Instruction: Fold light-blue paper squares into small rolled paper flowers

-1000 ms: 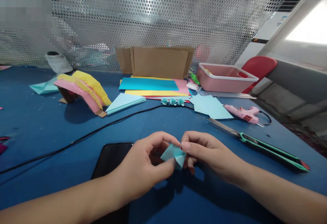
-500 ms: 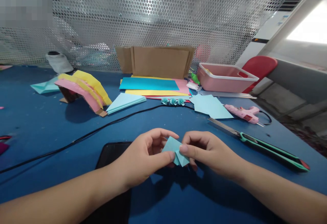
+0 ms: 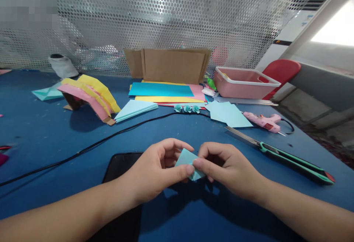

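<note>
A small light-blue folded paper (image 3: pixel 186 158) is held between both hands above the blue table. My left hand (image 3: pixel 157 170) is closed on its left side, thumb on the front face and fingers behind. On the right side, my right hand (image 3: pixel 225 162) pinches the paper, its thumb close to the left thumb tip. The fingers partly hide the lower folds. Below my left forearm lies a black phone-like slab (image 3: pixel 121 168). Further back stand three small blue paper roses (image 3: pixel 187 108) in a row, between a stack of folded paper triangles (image 3: pixel 135 110) and loose light-blue sheets (image 3: pixel 228 114).
A utility knife (image 3: pixel 295 162) lies to the right with its blade extended, near a pink glue gun (image 3: pixel 262 121). A black cable (image 3: pixel 110 134) crosses the table. At the back are a pink basket (image 3: pixel 243 87), cardboard (image 3: pixel 174 65) and a pink-yellow arch (image 3: pixel 90 94).
My right thumb has shifted slightly over the lower part of the paper, and the lower flaps, spread apart before, now look pressed flatter. My left hand barely moves.
</note>
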`<control>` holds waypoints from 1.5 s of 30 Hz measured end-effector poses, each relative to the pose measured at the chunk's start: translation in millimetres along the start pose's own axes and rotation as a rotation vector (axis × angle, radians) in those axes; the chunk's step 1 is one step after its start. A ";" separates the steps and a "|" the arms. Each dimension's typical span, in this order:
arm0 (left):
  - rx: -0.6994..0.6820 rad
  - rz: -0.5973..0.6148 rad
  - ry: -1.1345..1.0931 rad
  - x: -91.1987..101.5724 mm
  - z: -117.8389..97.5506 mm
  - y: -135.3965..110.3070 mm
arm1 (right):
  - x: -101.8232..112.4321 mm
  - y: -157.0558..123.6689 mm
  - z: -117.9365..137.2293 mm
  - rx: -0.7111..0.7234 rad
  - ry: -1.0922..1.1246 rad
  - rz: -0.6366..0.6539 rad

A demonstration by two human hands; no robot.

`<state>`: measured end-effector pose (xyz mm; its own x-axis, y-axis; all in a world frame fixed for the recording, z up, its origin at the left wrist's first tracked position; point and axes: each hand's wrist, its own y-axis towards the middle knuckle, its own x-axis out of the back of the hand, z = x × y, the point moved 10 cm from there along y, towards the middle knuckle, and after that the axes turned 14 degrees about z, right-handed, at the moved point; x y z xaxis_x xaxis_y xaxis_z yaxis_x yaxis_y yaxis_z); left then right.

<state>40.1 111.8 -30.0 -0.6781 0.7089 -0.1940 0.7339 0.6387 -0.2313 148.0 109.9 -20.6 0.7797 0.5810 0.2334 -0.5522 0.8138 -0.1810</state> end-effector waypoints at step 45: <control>-0.088 -0.123 -0.196 11.2 -4.6 -1.0 | -0.8 -30.7 65.5 0.593 -0.729 -0.283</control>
<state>31.9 120.4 -27.6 -0.7512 0.5582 -0.3523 0.6401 0.7462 -0.1826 145.0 85.2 47.4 0.6427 0.0663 0.7632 -0.5873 0.6824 0.4353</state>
